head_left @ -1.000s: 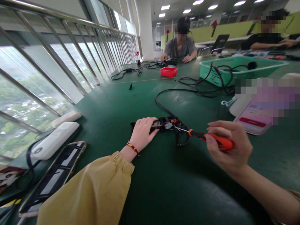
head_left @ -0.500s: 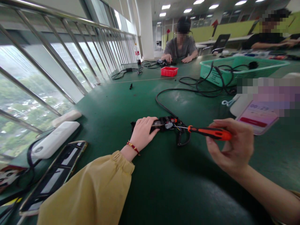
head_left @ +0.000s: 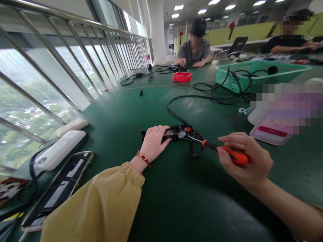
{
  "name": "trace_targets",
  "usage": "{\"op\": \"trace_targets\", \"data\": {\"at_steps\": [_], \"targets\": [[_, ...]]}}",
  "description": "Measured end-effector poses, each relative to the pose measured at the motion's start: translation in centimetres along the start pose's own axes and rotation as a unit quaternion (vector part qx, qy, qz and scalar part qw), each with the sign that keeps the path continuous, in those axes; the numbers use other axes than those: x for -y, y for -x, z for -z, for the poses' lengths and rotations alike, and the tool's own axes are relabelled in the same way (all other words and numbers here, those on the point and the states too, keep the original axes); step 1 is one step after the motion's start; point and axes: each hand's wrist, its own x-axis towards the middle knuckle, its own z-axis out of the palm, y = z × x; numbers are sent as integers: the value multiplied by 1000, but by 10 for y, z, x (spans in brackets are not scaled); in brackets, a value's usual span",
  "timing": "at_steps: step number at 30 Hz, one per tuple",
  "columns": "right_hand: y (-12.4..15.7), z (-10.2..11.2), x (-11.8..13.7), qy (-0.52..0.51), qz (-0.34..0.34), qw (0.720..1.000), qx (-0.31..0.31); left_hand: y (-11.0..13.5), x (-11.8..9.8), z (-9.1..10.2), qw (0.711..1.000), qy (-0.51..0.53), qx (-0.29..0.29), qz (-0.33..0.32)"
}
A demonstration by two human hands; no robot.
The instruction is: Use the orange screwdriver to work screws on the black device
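Note:
A black corded device (head_left: 174, 133) lies on the green table with its inner parts and coloured wires exposed at the right end. Its kind is not clear to me. My left hand (head_left: 153, 143) is closed over the device's left part and presses it to the table. In my right hand (head_left: 248, 161) is an orange and black screwdriver (head_left: 227, 153), gripped by the handle. The thin shaft points left, and its tip meets the device near a small grey block (head_left: 182, 134). A black cable (head_left: 174, 109) runs from the device's right end.
A green basket (head_left: 237, 82) with cables stands at the back right, a small red tray (head_left: 182, 77) beyond the device. To the right lies a phone (head_left: 272, 129); to the left, another phone (head_left: 59, 188) and a white case (head_left: 60, 150). A person (head_left: 194, 50) sits opposite.
My right hand has tilted the screwdriver, its handle end dropping lower toward me. The tip remains at the device. My left hand and the device have stayed put.

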Motion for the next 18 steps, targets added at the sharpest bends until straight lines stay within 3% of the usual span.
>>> {"op": "trace_targets", "data": {"at_steps": [4,9,14,18], "targets": [[-1,-1,-1,-15,26,998,-46,0,0,0,1000,0,-1,1],[-1,-1,1,-3,20,1000,7,0,0,-1,1000,0,-4,-1],[0,-2,2,-57,-7,997,-52,0,0,-1,1000,-4,-2,0],[1,-2,2,-26,-2,1000,-4,0,1,-1,1000,-6,0,-1]]}}
